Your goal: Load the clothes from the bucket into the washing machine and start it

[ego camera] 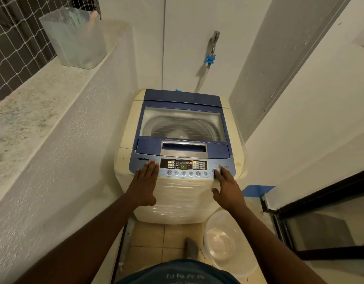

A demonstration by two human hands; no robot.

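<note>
A cream top-loading washing machine (177, 201) with a blue lid (183, 99) stands in front of me. The lid is closed, and through its window I make out the drum with pale laundry inside. The control panel (183, 167) is lit and its display reads a green 4. My left hand (145, 181) lies flat with fingers together on the panel's left end. My right hand (226, 185) rests at the panel's right end, one fingertip on a round button. A clear plastic bucket (228, 244) stands on the floor at the right, with nothing in it.
A rough white ledge (33, 111) runs along the left, with a translucent container (74, 37) on it beside a netted window. A tap with a blue fitting (210, 58) is on the back wall. A dark door frame (320, 201) is at right. My foot (191, 248) is on the tiled floor.
</note>
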